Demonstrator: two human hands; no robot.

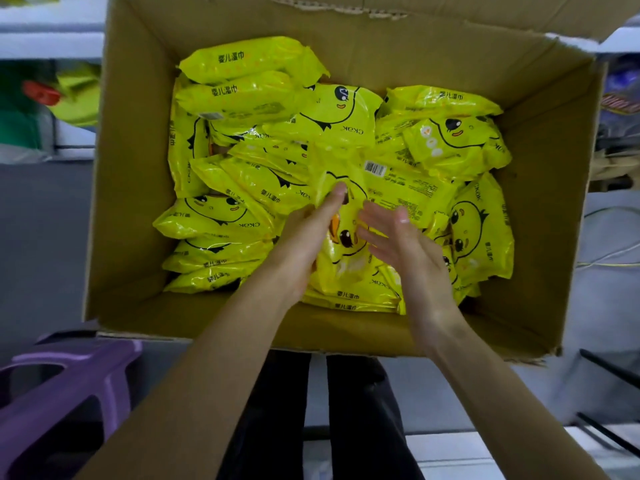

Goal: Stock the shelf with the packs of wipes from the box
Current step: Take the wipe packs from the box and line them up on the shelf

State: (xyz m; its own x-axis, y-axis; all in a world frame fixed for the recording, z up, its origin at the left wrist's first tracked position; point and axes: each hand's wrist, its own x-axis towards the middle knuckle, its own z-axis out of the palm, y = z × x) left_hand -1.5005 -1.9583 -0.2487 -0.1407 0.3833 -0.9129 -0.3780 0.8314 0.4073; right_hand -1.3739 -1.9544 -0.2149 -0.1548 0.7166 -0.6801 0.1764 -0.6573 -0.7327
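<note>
An open cardboard box (138, 168) fills the view, holding several yellow packs of wipes printed with a chick face. Both my hands reach into its near middle. My left hand (308, 233) grips the left side of one yellow pack (346, 244), thumb stretched up across its front. My right hand (401, 240) hovers at that pack's right side with straight, spread fingers, holding nothing. More packs (242, 84) lie piled toward the box's far left and right (481, 230).
A purple plastic stool (65, 386) stands at the lower left beside the box. Blurred shelf goods (52, 95) show at the far left and more (620, 102) at the far right. Dark trouser legs (360, 420) are below the box.
</note>
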